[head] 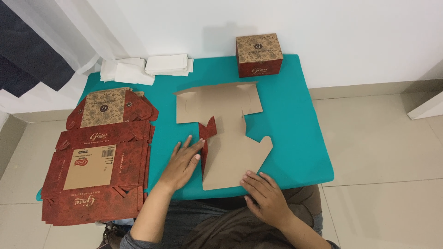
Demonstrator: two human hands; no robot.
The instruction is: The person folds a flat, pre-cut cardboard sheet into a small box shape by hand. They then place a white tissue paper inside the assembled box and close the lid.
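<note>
Nearest the lens, a person's right hand (266,196) lies flat with fingers spread and relaxed, its fingertips pressing the near edge of an unfolded cardboard box blank (226,133); it grips nothing. Beside it, the left hand (183,162) rests palm-down on the teal table (300,138), fingers extended and loose, their tips touching the blank's left edge where a narrow side flap (206,138) is lifted and shows its dark red printed face.

That blank lies in the middle of the table, plain brown side up. Its long axis runs from the person's lap away toward the white wall (323,23), the wide end with rounded tabs pointing at the wall and the narrower panel pointing back at the person. Notched cut-outs mark both sides around its middle.

To the person's left, a stack of flat blanks (99,161) sits printed side up, dark red with a tan floral panel, overhanging the table's near left corner. At the far edge stand one finished box (259,55) in the same red and tan, and, well apart from it toward the far left corner, a pile of white paper sheets (147,68). Pale floor tiles (383,161) surround the table.
</note>
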